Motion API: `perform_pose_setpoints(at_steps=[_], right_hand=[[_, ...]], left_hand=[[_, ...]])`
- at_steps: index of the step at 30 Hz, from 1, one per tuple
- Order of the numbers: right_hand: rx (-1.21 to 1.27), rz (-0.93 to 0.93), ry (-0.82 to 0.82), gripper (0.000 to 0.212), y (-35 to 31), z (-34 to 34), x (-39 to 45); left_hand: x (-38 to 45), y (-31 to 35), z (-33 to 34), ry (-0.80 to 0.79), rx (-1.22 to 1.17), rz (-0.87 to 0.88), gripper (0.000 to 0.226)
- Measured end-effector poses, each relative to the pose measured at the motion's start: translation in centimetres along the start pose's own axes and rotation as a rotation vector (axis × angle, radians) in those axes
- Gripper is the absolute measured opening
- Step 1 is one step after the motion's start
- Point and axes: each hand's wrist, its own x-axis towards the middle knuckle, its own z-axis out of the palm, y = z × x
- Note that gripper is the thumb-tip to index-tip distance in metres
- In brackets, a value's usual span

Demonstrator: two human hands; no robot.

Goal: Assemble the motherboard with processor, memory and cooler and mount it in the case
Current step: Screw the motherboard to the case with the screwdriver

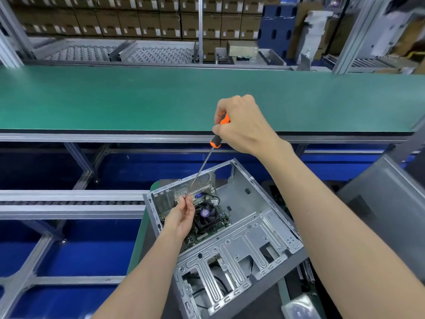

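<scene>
An open grey metal computer case [243,229] lies on its side low in the middle of the view. Inside it sits the green motherboard [202,236] with a black cooler fan [205,215] on top. My right hand [241,125] grips the orange and black handle of a long screwdriver [202,166], held well above the case. Its thin shaft slants down and left into the case. My left hand [181,217] pinches the lower end of the shaft over the board's left part, beside the cooler. The tip is hidden behind my fingers.
A long green workbench [161,100] runs across behind the case, with a roller conveyor [69,202] at the left. A grey case side panel [386,203] leans at the right. Stacked cardboard boxes [128,17] fill the back shelves. A bagged item [301,307] lies at the bottom right.
</scene>
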Motion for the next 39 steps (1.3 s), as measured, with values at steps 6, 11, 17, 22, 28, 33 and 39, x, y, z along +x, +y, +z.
perform_pose_setpoints(at_steps=[6, 11, 17, 22, 28, 33, 39], right_hand=[[0.020, 0.020, 0.023, 0.003, 0.3, -0.1, -0.2], [0.029, 0.016, 0.032, 0.005, 0.3, -0.2, -0.2], [0.051, 0.035, 0.026, 0.005, 0.6, -0.1, -0.2], [0.043, 0.030, 0.034, 0.005, 0.6, -0.1, -0.2], [0.099, 0.043, -0.050, 0.013, 0.8, -0.7, 0.0], [0.054, 0.057, -0.012, 0.010, 1.3, -0.3, -0.3], [0.056, 0.040, 0.089, 0.006, 1.3, -0.6, 0.1]], left_hand=[[-0.5, 0.2, 0.2, -0.026, -0.145, 0.010, 0.015], [-0.7, 0.4, 0.1, -0.027, -0.194, 0.020, 0.015], [-0.5, 0.6, 0.0, -0.045, -0.250, 0.068, 0.017], [-0.2, 0.3, -0.2, -0.035, -0.133, 0.095, 0.021], [-0.2, 0.1, -0.6, -0.043, 0.002, 0.140, 0.014], [-0.1, 0.1, -0.5, -0.107, -0.042, 0.122, 0.017], [-1.1, 0.5, 0.5, -0.131, 0.162, 0.124, 0.043]])
